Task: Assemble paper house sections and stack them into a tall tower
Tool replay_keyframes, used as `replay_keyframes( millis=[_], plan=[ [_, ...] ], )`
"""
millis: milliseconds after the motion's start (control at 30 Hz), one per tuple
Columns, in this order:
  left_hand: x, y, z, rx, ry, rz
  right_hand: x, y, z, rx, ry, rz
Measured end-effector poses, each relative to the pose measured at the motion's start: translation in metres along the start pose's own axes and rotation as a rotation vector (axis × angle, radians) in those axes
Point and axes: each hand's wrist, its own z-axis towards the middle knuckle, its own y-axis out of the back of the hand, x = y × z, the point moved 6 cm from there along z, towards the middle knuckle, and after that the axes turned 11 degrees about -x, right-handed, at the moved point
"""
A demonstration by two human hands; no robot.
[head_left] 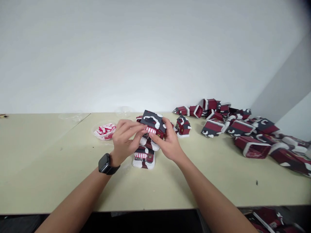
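Head view. Both forearms enter from the lower edge, converging near mid-table. Right hand (170,144): grasping a small toy house (150,118), thumb across its front, fingers round its right side; house held above the table (60,181), roof tilted toward the viewer. Left hand (126,139): wrist bent inward, back of hand up, fingers extended together, thumb below; tips at the left end of the house's striped awning (151,130). Pinching or merely pressing: cannot tell. Black watch (104,163) on left wrist. Second house (144,159) upright below the held one, partly overlapped. Third house (184,126) upright beyond the right hand. Red-and-white pieces (105,131) left of the left hand.
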Motion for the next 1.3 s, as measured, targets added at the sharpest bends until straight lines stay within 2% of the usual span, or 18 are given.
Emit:
replay_keyframes(
  millis=[67,133,200,267,467,667,767,1067,1300],
  plan=[
    [0.017,-0.004,0.0,0.053,0.294,-0.108,0.0,-0.001,0.0,0.025,-0.027,0.046],
    [0.03,-0.015,-0.007,0.238,0.577,-0.318,0.001,-0.002,-0.001,0.054,-0.064,0.086],
    [0.035,-0.025,-0.015,0.429,0.751,-0.509,0.001,-0.004,-0.002,0.08,-0.094,0.118],
    [0.037,-0.028,-0.018,0.495,0.824,-0.585,0.002,-0.006,-0.002,0.096,-0.12,0.139],
    [0.041,-0.025,-0.02,0.457,0.833,-0.561,0.0,-0.008,-0.001,0.139,-0.163,0.17],
    [0.046,-0.017,-0.022,0.592,0.813,-0.527,-0.002,-0.012,-0.003,0.201,-0.126,0.072],
    [0.05,-0.013,-0.025,0.613,0.836,-0.549,-0.002,-0.016,-0.004,0.228,-0.103,0.046],
    [0.052,-0.009,-0.027,0.572,0.936,-0.611,-0.007,-0.021,-0.007,0.174,-0.123,0.033],
    [0.058,-0.004,-0.031,0.658,0.989,-0.63,-0.007,-0.024,-0.012,0.176,-0.135,-0.066]
  ],
)
